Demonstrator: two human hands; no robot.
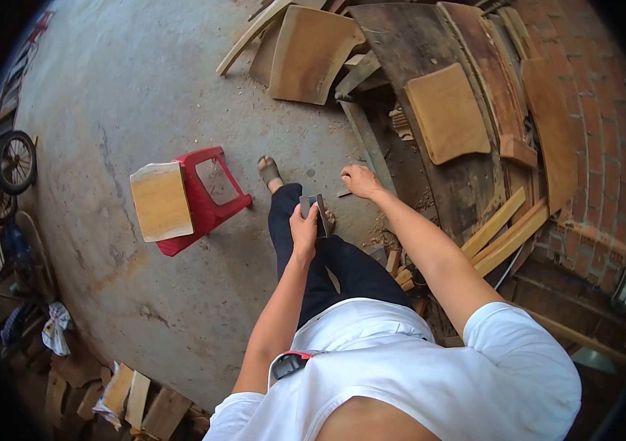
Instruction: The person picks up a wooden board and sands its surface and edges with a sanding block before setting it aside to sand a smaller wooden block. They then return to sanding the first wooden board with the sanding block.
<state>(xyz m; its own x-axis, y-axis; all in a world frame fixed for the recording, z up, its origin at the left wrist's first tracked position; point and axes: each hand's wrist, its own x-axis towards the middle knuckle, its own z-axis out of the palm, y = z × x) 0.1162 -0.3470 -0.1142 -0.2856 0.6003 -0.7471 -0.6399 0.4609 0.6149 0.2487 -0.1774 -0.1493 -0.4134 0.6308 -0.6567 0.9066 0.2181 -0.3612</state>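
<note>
My left hand [304, 229] is closed round two flat grey metal plates [322, 214], which stick up past the fingers in front of my knees. Ahead and to the right, my right hand [359, 181] has its fingers curled downward. A thin dark strip [344, 194] shows just under those fingertips; I cannot tell whether the hand grips it. Left of my legs, a red plastic stool [214, 180] carries a light-brown wooden board [160, 202] with a pale rough edge.
A dark wooden bench slab [430, 44] at the right bears a shaped wooden board [447, 114]. Curved panels [311, 55] lean at the back, beside a brick wall [599, 147]. Timber offcuts [166, 411] lie at lower left, and a wheel [16, 162] stands at the far left.
</note>
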